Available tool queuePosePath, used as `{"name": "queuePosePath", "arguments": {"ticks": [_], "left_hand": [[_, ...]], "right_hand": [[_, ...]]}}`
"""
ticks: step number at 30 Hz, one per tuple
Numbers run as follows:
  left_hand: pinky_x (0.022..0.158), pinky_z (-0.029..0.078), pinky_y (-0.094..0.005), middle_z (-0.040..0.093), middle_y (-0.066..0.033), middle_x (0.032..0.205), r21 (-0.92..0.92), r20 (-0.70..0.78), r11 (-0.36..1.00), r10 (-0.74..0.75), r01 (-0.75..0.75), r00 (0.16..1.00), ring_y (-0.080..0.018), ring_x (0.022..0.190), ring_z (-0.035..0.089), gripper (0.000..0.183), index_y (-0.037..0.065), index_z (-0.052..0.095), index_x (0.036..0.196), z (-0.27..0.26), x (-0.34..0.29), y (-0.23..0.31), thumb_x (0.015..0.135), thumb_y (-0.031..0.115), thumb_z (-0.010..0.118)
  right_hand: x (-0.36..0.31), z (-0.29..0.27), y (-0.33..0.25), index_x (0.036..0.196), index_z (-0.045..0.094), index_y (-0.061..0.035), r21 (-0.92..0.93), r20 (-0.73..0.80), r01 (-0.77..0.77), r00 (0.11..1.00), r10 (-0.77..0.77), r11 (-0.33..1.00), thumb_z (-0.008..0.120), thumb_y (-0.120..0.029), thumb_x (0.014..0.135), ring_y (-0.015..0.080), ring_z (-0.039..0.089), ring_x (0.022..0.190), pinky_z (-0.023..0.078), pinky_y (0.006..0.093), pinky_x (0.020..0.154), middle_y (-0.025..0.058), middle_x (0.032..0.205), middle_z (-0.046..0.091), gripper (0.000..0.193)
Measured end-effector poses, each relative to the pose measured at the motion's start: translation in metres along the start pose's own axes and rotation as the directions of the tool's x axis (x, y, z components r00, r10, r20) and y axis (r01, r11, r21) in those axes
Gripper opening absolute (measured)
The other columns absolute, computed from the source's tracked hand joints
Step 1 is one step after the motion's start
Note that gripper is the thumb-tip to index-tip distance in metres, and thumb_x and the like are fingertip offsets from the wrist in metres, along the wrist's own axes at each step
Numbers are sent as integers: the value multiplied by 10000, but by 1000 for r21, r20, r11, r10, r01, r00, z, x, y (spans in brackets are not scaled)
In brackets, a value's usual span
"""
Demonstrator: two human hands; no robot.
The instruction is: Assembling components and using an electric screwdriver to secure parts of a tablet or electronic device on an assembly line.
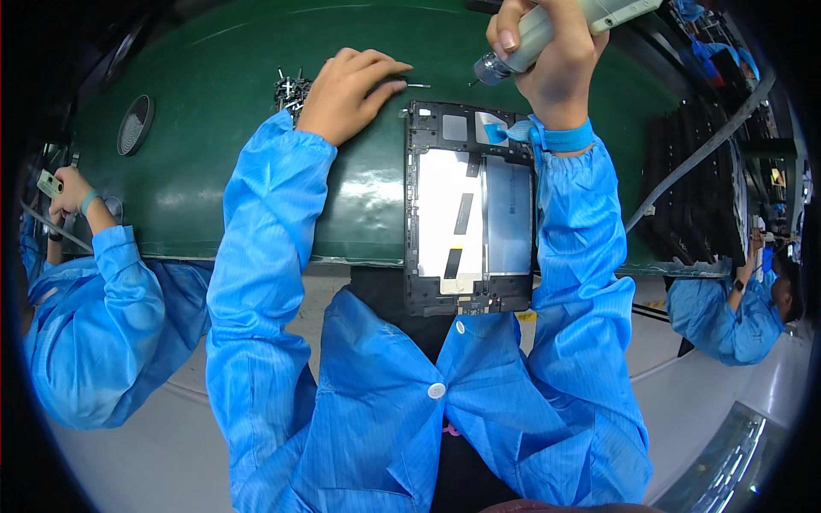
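My left hand [351,94] is over the table beyond the tablet's top left corner, thumb and fingers curled in. A thin silver metal piece [418,85] sticks out from its thumb tip; the rest is hidden. In my right hand [556,73] is a pale electric screwdriver [539,38], its bit pointing down and left above the table. Below both hands lies an opened tablet [412,205], its lower end past the table edge. Inside show a silver plate, a grey battery and black tape strips. A blue wrist strap [564,138] circles my right wrist.
Beside my left wrist is a heap of small black and silver parts [292,89]. A round dish [135,126] of small pieces sits farther left. Black panels [688,188] stand stacked at right, with a grey cable [714,141] before them. Co-workers in blue sit at both sides.
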State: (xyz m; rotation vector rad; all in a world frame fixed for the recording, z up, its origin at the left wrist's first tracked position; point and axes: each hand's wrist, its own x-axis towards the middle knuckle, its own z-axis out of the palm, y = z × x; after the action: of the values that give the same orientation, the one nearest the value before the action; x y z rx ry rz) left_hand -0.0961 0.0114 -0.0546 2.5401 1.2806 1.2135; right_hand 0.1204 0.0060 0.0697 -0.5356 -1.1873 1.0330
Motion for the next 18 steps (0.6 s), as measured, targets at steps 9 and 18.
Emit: {"name": "queuePosePath", "arguments": {"ticks": [9,18], "left_hand": [[825,553,-334,720,-70,964,-214,84,964,-146,161,986,-213,901,691,209,17,733,1096,-1,11,4,991,191,684],[649,542,-278,728,-97,887,-583,355,575,-455,574,816,-137,693,669,336,-20,759,1104,7,-20,37,990,292,712]], "right_hand": [[-2,-7,-2,1229,592,92,-68,-15,2,1000,-3,998,620,-109,959,154,520,420,434,295,397,107,711,628,337],[-8,-1,-6,1229,586,108,-33,41,20,999,-19,999,625,-112,948,155,513,421,432,295,400,101,677,604,359]]}}
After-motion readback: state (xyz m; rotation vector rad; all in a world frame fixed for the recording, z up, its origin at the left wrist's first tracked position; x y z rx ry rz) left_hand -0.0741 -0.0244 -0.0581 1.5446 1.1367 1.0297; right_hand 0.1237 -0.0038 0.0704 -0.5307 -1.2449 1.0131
